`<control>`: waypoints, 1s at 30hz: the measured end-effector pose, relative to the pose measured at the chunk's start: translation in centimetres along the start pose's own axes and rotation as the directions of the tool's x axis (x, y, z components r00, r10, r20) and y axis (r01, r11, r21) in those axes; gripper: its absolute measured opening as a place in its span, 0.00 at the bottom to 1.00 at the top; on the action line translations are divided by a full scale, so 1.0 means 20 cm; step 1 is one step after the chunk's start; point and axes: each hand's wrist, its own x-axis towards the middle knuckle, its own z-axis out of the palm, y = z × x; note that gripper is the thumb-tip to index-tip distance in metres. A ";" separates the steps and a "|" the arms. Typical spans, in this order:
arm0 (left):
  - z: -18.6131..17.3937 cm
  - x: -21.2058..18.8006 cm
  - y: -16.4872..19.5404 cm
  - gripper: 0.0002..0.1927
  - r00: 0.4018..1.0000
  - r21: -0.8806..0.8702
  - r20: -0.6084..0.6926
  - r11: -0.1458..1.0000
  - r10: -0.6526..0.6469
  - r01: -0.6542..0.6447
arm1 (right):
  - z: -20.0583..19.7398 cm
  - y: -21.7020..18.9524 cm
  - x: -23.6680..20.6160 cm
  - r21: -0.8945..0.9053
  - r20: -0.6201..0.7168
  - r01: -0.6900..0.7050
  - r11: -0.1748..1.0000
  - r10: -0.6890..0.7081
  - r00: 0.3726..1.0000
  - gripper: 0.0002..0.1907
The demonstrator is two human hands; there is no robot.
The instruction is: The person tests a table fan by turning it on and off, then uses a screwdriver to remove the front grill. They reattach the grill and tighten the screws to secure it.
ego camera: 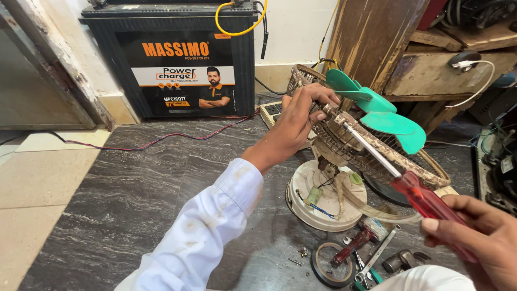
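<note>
An old table fan lies tilted on the dark stone floor, with green blades and a rusty wire guard above its round white base. My left hand grips the back of the fan's motor housing, holding it steady. My right hand holds a screwdriver with a red transparent handle. Its long shaft reaches up-left to the fan's rear, near my left fingers. Loose wires hang from the open base.
A large black battery with a yellow cable stands against the wall. Near my right hand lie a roll of tape, a second red screwdriver, a spanner and small screws. Wooden furniture stands behind the fan.
</note>
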 end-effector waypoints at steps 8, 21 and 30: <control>0.00 0.00 -0.01 0.12 0.998 0.024 -0.010 0.998 0.054 -0.054 | -0.10 0.05 0.01 0.078 0.116 0.084 0.993 -0.093 0.989 0.24; 0.00 -0.02 -0.01 0.12 1.000 0.005 0.001 1.000 0.008 -0.008 | -0.01 -0.03 -0.07 0.060 -0.035 0.088 0.994 -0.086 0.996 0.17; -0.01 -0.03 -0.01 0.12 0.999 -0.023 -0.007 0.999 0.048 -0.048 | -0.06 0.09 -0.05 0.070 0.098 0.288 0.955 -0.294 0.951 0.27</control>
